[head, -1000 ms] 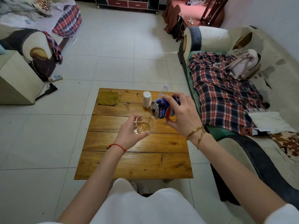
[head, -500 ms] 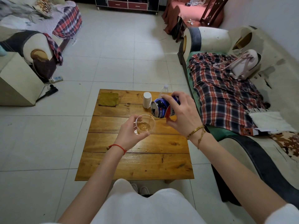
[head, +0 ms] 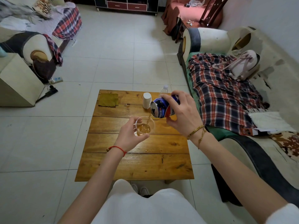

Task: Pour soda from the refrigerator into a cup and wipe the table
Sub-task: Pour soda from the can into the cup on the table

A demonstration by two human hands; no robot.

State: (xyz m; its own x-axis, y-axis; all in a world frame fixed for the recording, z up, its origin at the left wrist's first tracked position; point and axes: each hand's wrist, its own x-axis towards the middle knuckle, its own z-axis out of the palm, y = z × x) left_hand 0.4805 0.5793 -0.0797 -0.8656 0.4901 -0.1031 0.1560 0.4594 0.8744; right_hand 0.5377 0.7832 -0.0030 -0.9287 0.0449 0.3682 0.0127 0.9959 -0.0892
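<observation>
Both your hands are busy: right hand (head: 182,113) grips the tilted soda can (head: 161,107), pouring into the clear cup (head: 144,126) your left hand (head: 129,136) holds above the surface (head: 137,165).

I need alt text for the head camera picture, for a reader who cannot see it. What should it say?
A person's right hand tips a blue soda can and pours a thin amber stream into a clear cup held by the left hand above a wooden table. On the table's far side are a green cloth, a white cylinder and a plastic bottle.
</observation>
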